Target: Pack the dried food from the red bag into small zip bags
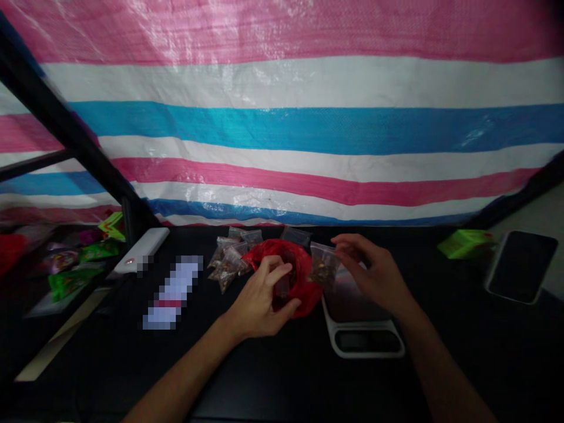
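A crumpled red plastic bag point(306, 302) sits mid-table with its mouth up. My left hand point(264, 296) lies over its left rim, fingers curled on the bag and thumb apart at the front. Something clear shows dimly between them inside the mouth. My right hand point(374, 270) pinches the top right corner of a small clear zip bag point(324, 264) with brown bits in it. That zip bag hangs between the red bag and a white kitchen scale point(368, 343), partly over the scale's plate. Several similar filled zip bags point(227, 261) are heaped behind my left hand.
Left of the heap lie a blurred-out paper strip point(174, 294) and a long white box point(143, 249). Green snack packets point(73, 282) are at far left beyond a black frame post point(66, 129). At right stand a green box point(467, 244) and a phone point(522, 267). Striped sheeting point(308, 129) closes the back.
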Available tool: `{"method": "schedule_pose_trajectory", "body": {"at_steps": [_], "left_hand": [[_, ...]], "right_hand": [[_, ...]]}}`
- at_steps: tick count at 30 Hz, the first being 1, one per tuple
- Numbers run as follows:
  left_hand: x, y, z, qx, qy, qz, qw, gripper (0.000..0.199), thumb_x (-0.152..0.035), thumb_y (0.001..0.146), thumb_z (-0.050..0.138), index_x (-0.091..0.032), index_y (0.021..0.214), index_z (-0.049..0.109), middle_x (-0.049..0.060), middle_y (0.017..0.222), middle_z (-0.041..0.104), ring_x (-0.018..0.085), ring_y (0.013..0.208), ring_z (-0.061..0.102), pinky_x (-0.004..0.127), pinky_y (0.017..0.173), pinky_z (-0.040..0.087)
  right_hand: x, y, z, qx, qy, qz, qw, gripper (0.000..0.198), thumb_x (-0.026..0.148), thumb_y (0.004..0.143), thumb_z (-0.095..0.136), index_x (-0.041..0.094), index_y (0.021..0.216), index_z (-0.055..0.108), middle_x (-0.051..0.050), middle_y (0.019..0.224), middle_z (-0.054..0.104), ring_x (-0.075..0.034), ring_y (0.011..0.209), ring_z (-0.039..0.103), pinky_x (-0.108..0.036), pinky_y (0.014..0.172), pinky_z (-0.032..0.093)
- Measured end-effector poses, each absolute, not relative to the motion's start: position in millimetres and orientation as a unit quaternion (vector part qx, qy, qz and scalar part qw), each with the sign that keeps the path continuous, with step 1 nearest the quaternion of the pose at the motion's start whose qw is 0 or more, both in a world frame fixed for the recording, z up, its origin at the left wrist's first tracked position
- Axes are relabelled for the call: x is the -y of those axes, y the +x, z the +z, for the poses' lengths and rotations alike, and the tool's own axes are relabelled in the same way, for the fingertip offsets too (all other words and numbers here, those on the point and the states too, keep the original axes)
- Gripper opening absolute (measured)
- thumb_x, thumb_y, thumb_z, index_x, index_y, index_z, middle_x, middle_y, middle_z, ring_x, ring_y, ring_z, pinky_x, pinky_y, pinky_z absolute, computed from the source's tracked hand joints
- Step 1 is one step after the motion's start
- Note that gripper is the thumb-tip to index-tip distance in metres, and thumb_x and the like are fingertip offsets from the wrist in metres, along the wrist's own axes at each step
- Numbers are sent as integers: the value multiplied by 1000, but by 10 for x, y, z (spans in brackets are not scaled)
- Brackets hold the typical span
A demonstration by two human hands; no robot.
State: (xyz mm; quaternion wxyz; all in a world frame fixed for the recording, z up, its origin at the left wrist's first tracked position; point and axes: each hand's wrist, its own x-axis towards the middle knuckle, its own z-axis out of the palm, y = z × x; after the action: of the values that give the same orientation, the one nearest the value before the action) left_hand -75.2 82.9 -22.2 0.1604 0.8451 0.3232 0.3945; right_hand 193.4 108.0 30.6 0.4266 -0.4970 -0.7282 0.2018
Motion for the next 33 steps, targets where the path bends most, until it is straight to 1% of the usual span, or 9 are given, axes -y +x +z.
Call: {"method": "schedule_pose_trajectory", "body": {"at_steps": [3,6,8,11,15,18,22,27,33], "left_hand": [[-818,-743,-123,-335,876,300,173,61,-22,87,70,-26,142,46,12,126,58,29,117,55,48,102,50],[-824,-721,-102,-320,901,249,153,35,-17,90,63,-24,125,63,9,106,65,26,104,57,42,91,52],[-826,-709,-114,-309,912,232,137,23,-16,92,59,-24,112,68,8,99,64,25,98,57,38,84,51],[-814,-695,-126,-312,912,222,146,19,-16,94,58,-23,108,68,7,96,63,23,95,57,36,83,51],[-788,-675,-135,-320,896,248,184,19,-20,97,55,-23,113,67,8,104,65,22,98,59,35,86,51],[-797,-682,-157,-347,873,307,153,19,-21,99,54,-22,113,66,8,105,66,22,96,60,37,87,50],[-855,-736,-172,-378,836,385,103,16,-16,99,52,-20,103,66,7,97,66,21,92,59,38,86,47],[-905,-771,-182,-386,832,386,98,15,-15,100,50,-18,98,65,6,89,65,20,87,57,36,81,45],[-894,-761,-213,-383,832,393,86,14,-15,99,52,-18,95,65,5,86,65,20,83,55,36,78,44]], "right_hand": [[-1209,2226,253,748,-520,238,337,14,27,89,61,22,94,73,-3,85,77,-20,76,70,-31,68,54],[-1271,2376,155,768,-538,217,270,20,14,82,57,23,87,75,-2,85,77,-20,76,69,-30,72,53],[-1271,2414,113,785,-535,206,235,25,10,80,55,24,86,75,-1,85,77,-19,78,69,-30,72,51],[-1244,2433,100,799,-530,194,207,27,9,81,54,24,86,76,0,85,76,-19,78,68,-29,71,50],[-1243,2446,113,793,-530,189,233,30,11,85,56,25,102,76,-2,100,77,-19,86,70,-30,76,53],[-1280,2459,115,777,-552,129,274,27,20,93,56,25,113,74,-5,112,75,-21,96,70,-34,84,54],[-1316,2459,143,758,-572,52,310,22,30,99,55,23,104,75,-6,107,75,-23,95,71,-36,84,54],[-1295,2408,181,760,-544,52,352,22,33,101,55,22,101,74,-6,101,75,-22,92,70,-36,83,53],[-1299,2367,111,789,-520,82,318,17,31,99,59,24,99,74,-5,101,74,-23,96,68,-38,88,52]]}}
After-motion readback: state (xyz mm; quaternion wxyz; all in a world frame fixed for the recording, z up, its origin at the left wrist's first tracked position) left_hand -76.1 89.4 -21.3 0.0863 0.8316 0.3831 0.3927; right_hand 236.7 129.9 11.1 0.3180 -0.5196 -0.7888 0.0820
